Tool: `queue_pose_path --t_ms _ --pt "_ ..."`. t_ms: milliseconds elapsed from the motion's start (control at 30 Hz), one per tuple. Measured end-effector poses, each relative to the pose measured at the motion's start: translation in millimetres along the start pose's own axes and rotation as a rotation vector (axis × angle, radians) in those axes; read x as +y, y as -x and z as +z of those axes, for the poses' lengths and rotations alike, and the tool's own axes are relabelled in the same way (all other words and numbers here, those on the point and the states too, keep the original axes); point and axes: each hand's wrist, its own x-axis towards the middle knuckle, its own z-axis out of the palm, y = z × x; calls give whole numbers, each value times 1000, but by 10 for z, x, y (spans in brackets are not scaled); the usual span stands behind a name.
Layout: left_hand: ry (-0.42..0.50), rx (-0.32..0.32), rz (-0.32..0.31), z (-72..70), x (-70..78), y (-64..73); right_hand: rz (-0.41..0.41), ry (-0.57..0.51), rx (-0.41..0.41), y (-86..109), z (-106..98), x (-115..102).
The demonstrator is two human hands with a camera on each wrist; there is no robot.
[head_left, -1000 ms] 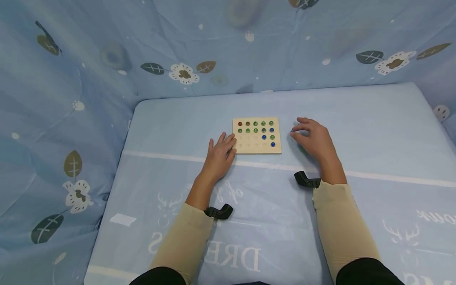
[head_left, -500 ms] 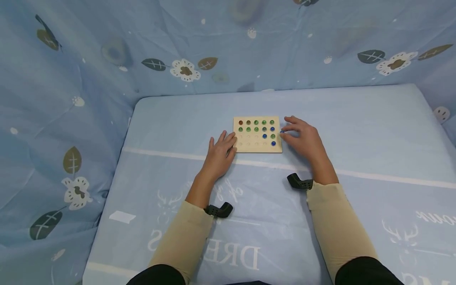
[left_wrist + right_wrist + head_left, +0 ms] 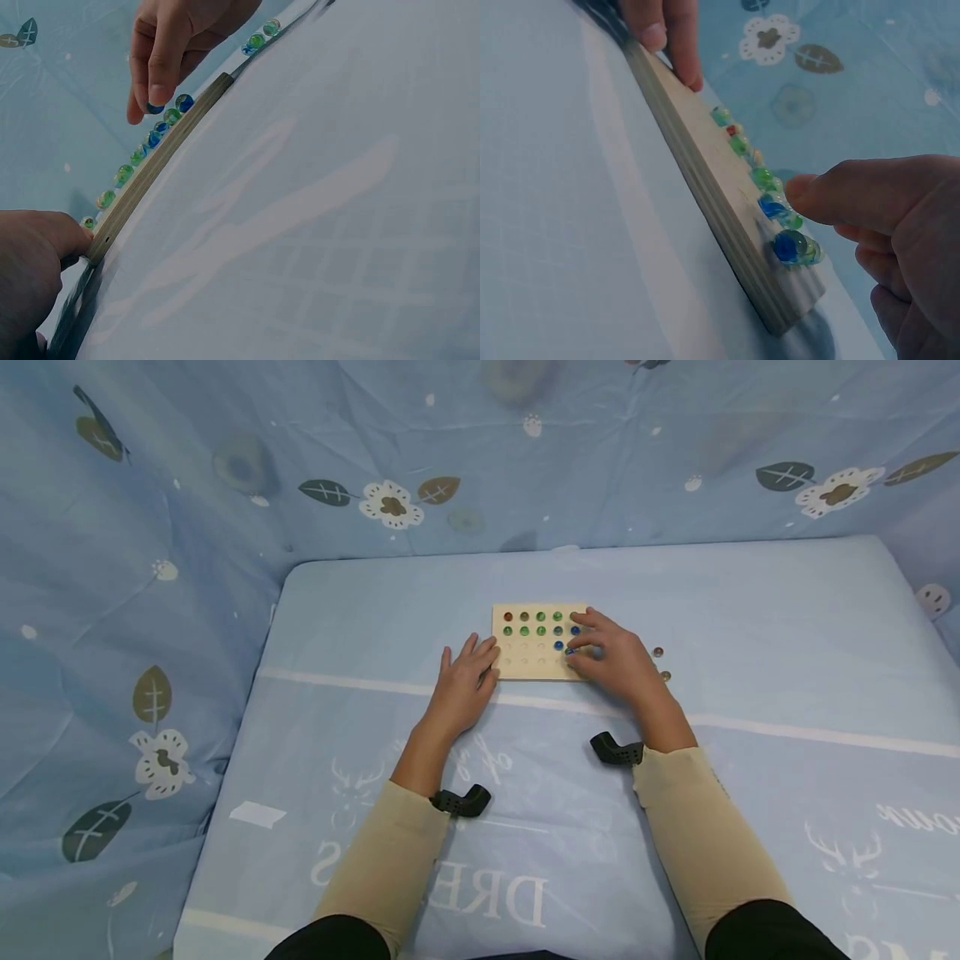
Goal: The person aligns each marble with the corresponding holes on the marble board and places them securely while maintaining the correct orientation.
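Note:
A pale wooden board (image 3: 521, 675) with rows of round hollows lies on the table in the head view. Red, green and blue glass marbles (image 3: 541, 631) fill its two far rows, and a blue marble (image 3: 558, 645) sits in the third row. My left hand (image 3: 460, 697) rests with extended fingers against the board's left edge. Over the board's right part, my right hand (image 3: 618, 664) pinches a blue marble (image 3: 154, 109) between thumb and fingertips, close above the third and fourth rows. That hand covers the board's right edge in the head view.
Two brownish marbles (image 3: 657, 652) lie loose on the cloth right of my right hand. The left wrist view shows several loose marbles (image 3: 256, 40) beyond the board. A white paper piece (image 3: 257, 814) lies at the left. Patterned fabric (image 3: 480, 460) hangs behind the table.
My right hand has moved left with the blue marble, from beside the board to over its right part. Two loose marbles behind that hand have come into sight. My left hand has stayed put.

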Motion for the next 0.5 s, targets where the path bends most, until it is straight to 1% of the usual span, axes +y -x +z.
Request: queue_pose_path --t_ms 100,267,500 --pt "6 -4 0 -3 -2 1 -24 11 -29 3 25 -20" --pt "3 -10 2 -6 -7 5 -62 70 -57 -5 67 -51" --pt "6 -3 1 -6 -16 7 -49 120 -61 -26 112 -72"
